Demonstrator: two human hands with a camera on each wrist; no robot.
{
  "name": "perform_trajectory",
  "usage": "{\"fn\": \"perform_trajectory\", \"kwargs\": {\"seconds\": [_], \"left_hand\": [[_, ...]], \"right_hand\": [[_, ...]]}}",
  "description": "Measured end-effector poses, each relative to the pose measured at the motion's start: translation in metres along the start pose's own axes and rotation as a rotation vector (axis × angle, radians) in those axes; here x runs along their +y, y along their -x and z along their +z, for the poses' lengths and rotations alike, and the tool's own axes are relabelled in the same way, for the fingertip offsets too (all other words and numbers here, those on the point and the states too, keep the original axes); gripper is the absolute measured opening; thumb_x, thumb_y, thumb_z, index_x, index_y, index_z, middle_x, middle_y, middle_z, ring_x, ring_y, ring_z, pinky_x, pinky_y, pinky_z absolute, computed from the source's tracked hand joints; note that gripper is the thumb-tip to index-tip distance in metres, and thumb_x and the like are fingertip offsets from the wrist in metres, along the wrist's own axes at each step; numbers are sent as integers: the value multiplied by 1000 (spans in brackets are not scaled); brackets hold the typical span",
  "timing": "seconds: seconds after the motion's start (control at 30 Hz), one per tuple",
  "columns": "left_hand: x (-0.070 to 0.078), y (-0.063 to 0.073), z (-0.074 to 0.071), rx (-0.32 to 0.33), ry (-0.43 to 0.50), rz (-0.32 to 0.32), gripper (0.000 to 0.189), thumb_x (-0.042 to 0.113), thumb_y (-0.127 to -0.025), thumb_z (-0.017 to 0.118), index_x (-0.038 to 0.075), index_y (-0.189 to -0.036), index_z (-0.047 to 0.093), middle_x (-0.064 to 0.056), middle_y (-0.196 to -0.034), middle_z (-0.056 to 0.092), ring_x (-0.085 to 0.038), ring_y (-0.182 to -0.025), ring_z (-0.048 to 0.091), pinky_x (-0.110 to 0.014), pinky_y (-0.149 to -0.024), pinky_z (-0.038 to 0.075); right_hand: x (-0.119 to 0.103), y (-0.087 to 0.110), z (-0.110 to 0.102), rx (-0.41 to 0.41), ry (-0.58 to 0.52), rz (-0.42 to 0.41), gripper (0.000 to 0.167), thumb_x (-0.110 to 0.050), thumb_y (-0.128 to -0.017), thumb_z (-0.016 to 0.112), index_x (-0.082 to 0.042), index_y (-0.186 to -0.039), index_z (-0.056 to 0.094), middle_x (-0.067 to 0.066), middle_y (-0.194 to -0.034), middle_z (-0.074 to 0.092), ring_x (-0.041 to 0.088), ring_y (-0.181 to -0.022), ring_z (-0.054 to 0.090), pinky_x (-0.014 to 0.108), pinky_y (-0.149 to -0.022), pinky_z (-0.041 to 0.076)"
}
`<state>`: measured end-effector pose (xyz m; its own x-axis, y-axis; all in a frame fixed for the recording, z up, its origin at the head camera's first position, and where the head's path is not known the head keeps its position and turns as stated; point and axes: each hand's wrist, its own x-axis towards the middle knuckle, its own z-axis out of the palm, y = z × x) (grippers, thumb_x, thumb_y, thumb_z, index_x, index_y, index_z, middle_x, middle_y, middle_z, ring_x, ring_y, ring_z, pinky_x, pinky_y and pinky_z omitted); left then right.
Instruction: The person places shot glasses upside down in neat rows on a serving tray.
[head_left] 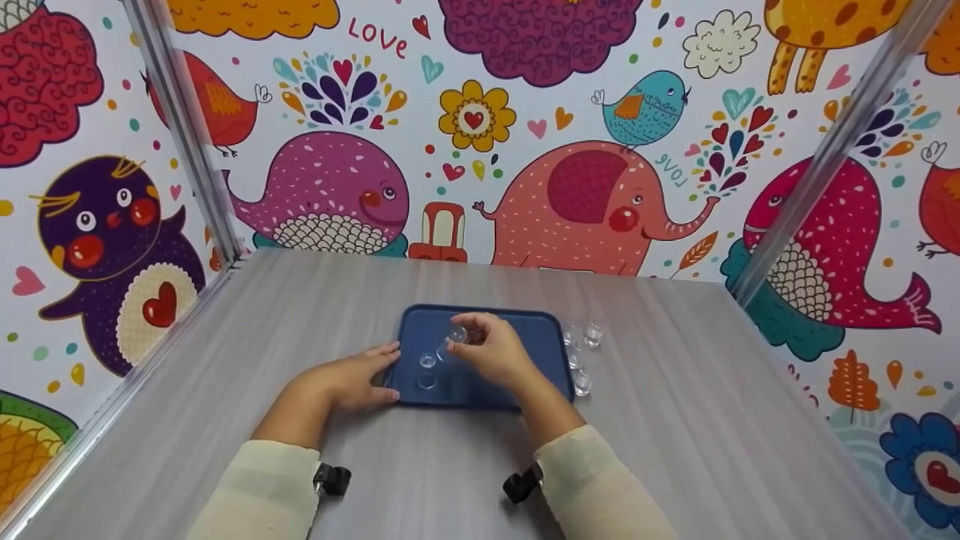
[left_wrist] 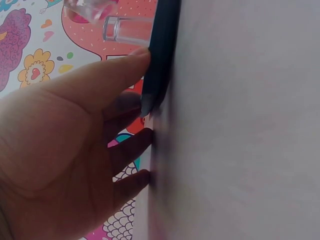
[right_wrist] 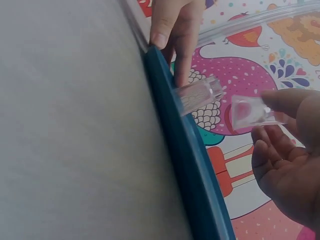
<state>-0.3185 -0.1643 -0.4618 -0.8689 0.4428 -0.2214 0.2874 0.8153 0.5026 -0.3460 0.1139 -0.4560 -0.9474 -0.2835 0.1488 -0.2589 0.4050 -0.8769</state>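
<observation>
A clear shot glass point(head_left: 452, 343) is pinched between the thumb and fingers of my right hand point(head_left: 491, 349), above the blue tray point(head_left: 544, 337). In the right wrist view the held glass point(right_wrist: 247, 112) has its wide mouth towards the tray. Another clear shot glass point(head_left: 427, 370) stands upside down on the tray's left part, apart from the held one; its thick base faces up point(right_wrist: 200, 95). My left hand point(head_left: 356, 382) rests at the tray's left side, thumb touching the rim point(left_wrist: 162, 50) near the front corner, its fingers spread along that edge.
Several more clear shot glasses point(head_left: 583, 384) stand on the table point(head_left: 450, 465) just right of the tray. Patterned panels point(head_left: 315, 187) with metal corner posts point(head_left: 187, 127) enclose the back and sides.
</observation>
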Motion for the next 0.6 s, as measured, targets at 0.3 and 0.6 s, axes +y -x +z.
{"fn": "perform_trajectory", "kwargs": {"seconds": [0.3,0.6], "left_hand": [[0,1,-1,-5,-9,-25,81,39,-102,73,10,-168,36,-4,-180,25,-38,-166,26,-60,-133,26],[-1,-1,2,6,-16,-34,80,39,-102,72,11,-168,36,-4,-180,25,-38,-166,26,-60,-133,25]], "right_hand": [[11,0,11,-164,186,64,36,-15,-92,84,-18,-127,76,0,-113,76,16,-103,69,39,-93,64],[8,6,-11,-166,136,53,45,-32,-93,84,-18,-135,73,3,-126,75,21,-115,70,44,-99,62]]}}
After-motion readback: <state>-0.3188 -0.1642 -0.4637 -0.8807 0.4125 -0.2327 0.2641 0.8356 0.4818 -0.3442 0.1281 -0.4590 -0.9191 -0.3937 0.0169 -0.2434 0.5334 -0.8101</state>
